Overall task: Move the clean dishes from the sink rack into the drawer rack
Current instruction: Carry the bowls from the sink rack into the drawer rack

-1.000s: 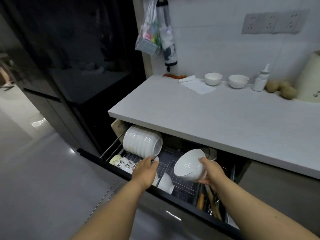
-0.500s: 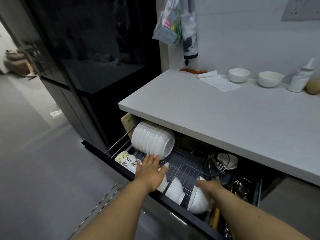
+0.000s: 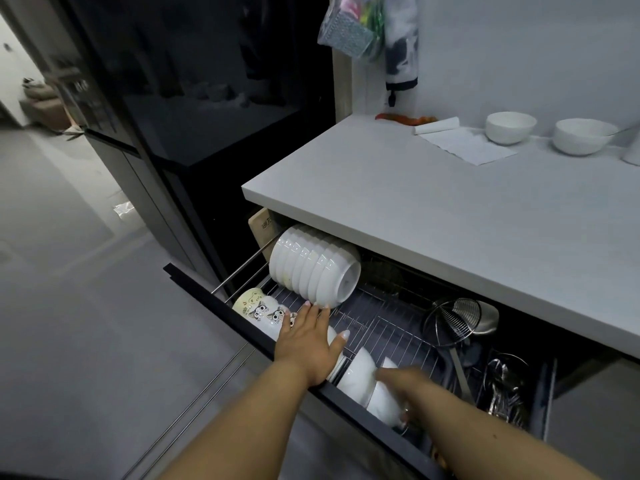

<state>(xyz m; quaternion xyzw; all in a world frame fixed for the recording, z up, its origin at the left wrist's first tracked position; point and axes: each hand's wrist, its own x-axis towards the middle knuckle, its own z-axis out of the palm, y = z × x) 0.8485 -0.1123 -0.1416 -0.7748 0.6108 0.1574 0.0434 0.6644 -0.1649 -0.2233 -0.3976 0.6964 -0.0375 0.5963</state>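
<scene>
Fingers of the right hand [image 3: 403, 386] reach down onto a white bowl [image 3: 384, 400] set on edge at the front of the drawer rack [image 3: 391, 327]; motion blur hides whether that grip clasps the rim or only touches it, so I cannot tell. Just left, the left hand [image 3: 306, 344] lies flat with fingers straight, palm pressed on the neighbouring bowls [image 3: 356, 374] and fingertips touching the lowest rim of the bowl stack [image 3: 313, 270].

Risk, as I judge it: the bowl stands on its rim between wires, close to the drawer front, and could tip against its neighbour and chip if let go before it seats. The stack lies on its side, and a nudge from the left fingertips could roll it.

Rack contents: the nested stack at the back left, cartoon-printed cups [image 3: 259, 306] at the front left, and upturned white bowls along the front. The compartment to the right holds a wire skimmer [image 3: 457, 318] and other metal utensils. On the desk [image 3: 398, 199] above stand two more white bowls [image 3: 510, 126] beside a paper sheet [image 3: 464, 145]. No sink rack is in view.
</scene>
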